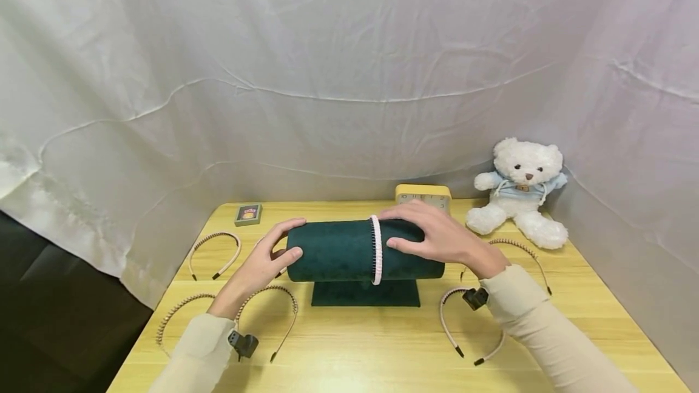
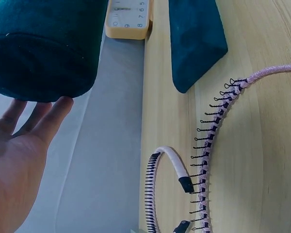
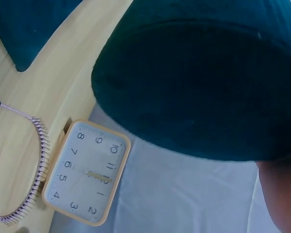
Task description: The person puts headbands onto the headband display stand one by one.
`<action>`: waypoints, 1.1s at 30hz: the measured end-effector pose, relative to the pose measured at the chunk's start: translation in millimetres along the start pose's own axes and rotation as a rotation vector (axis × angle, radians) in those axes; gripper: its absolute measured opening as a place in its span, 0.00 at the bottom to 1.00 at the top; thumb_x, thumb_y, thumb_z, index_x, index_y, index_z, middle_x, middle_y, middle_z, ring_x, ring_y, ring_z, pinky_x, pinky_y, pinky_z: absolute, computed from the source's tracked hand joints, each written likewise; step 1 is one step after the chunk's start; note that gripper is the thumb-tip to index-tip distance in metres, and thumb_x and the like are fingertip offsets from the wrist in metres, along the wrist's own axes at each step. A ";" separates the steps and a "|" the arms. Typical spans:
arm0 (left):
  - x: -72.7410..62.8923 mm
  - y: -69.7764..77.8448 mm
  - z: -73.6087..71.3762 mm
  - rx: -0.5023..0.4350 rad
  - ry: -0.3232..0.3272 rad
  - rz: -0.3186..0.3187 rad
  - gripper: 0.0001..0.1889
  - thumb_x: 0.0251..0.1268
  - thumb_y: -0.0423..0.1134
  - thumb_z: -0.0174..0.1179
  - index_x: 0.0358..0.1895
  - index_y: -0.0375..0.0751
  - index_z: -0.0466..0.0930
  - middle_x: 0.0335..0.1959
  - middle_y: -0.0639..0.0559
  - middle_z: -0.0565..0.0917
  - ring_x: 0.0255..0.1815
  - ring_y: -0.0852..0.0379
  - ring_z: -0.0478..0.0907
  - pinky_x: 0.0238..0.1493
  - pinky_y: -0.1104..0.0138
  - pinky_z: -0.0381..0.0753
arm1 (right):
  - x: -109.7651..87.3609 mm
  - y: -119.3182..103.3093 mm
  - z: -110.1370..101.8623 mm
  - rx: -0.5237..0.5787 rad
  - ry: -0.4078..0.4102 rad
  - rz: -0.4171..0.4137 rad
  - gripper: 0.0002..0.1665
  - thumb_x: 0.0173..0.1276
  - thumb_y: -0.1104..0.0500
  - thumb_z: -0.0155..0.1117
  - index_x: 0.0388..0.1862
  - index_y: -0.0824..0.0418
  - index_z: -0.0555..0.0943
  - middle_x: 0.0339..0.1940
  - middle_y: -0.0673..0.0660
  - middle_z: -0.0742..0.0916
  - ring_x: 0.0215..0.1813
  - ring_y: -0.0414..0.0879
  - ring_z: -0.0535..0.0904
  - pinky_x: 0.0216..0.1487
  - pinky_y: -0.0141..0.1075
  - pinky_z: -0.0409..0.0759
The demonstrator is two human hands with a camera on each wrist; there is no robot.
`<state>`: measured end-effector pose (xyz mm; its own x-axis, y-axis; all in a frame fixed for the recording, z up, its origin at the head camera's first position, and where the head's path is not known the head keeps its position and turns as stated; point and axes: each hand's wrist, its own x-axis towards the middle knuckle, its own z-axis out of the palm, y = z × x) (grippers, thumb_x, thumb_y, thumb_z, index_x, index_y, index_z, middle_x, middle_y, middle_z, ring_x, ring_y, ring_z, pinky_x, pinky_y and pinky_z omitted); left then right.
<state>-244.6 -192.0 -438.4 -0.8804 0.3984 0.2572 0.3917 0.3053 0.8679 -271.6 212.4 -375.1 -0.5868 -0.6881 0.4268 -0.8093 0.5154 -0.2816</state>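
One pink headband sits around the dark green roll of a display stand, a little right of the roll's middle, and the stand's flat base rests near the centre of the tabletop. The left hand touches the roll's left end with thumb and fingers spread apart — the fingers fairly straight. The right hand lies over the roll's right part, thumb extended on the front and fingers reaching over the top towards the band; whether those fingertips touch it cannot be told.

Along the tabletop's back edge a yellow-framed clock stands partly hidden behind the right hand. A white teddy bear in a blue hoodie sits at the back right corner, a small grey box at the back left.

More headbands lie around the stand: one near the left edge, another further forward and partly covered by the left forearm, a third just left of the base. To the right, the right arm crosses two — one towards the back, one nearer the front.
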 end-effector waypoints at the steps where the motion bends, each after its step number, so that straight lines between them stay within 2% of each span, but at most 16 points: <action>1: 0.0 0.6 0.3 -0.003 0.000 -0.002 0.31 0.85 0.42 0.61 0.85 0.53 0.65 0.87 0.50 0.64 0.90 0.37 0.53 0.80 0.32 0.66 | -2.1 1.1 -1.1 0.017 0.006 0.015 0.29 0.75 0.47 0.75 0.72 0.48 0.84 0.69 0.48 0.88 0.72 0.50 0.82 0.73 0.56 0.79; 7: -0.8 2.4 -0.1 -0.010 -0.001 -0.005 0.31 0.85 0.43 0.61 0.85 0.52 0.65 0.87 0.50 0.63 0.90 0.37 0.52 0.80 0.32 0.66 | -17.3 8.5 -9.2 0.064 0.052 0.079 0.25 0.75 0.51 0.75 0.70 0.45 0.86 0.68 0.47 0.89 0.72 0.50 0.81 0.74 0.58 0.77; 14: -1.5 0.6 -0.5 -0.007 0.000 -0.006 0.30 0.85 0.43 0.61 0.84 0.59 0.66 0.87 0.51 0.63 0.90 0.38 0.52 0.80 0.33 0.65 | -40.9 20.5 -21.2 0.045 0.075 0.132 0.21 0.77 0.53 0.74 0.67 0.42 0.87 0.66 0.45 0.89 0.70 0.48 0.82 0.69 0.53 0.80; 19: -1.5 -0.4 -0.3 -0.007 0.005 -0.009 0.30 0.85 0.43 0.61 0.84 0.62 0.66 0.87 0.51 0.63 0.90 0.39 0.53 0.81 0.33 0.65 | -59.3 31.9 -28.3 0.055 0.100 0.173 0.22 0.77 0.56 0.73 0.67 0.40 0.86 0.66 0.44 0.89 0.65 0.46 0.85 0.64 0.48 0.84; 24: -1.2 -0.1 0.1 -0.002 0.007 -0.013 0.30 0.85 0.43 0.61 0.84 0.59 0.66 0.87 0.51 0.63 0.90 0.38 0.52 0.81 0.33 0.65 | -80.9 42.1 -30.9 0.105 0.129 0.220 0.23 0.78 0.61 0.72 0.68 0.46 0.86 0.64 0.48 0.90 0.62 0.42 0.86 0.61 0.39 0.86; 29: -1.2 0.8 0.5 0.001 0.007 -0.008 0.31 0.85 0.43 0.60 0.85 0.50 0.64 0.87 0.50 0.63 0.90 0.36 0.52 0.80 0.31 0.65 | -105.2 50.2 -28.6 0.144 0.131 0.272 0.20 0.78 0.62 0.71 0.65 0.51 0.87 0.61 0.53 0.91 0.57 0.47 0.90 0.58 0.36 0.89; 33: -0.9 1.6 0.8 -0.005 0.004 -0.014 0.31 0.85 0.43 0.61 0.85 0.53 0.65 0.87 0.50 0.63 0.90 0.36 0.52 0.80 0.31 0.64 | -127.4 58.3 -22.2 0.185 0.112 0.337 0.19 0.80 0.61 0.70 0.66 0.53 0.87 0.61 0.56 0.91 0.56 0.47 0.91 0.57 0.34 0.88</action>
<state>-242.9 -191.2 -437.6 -0.8870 0.3903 0.2467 0.3780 0.3069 0.8735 -243.5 341.5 -426.9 -0.8218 -0.4312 0.3725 -0.5694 0.5948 -0.5675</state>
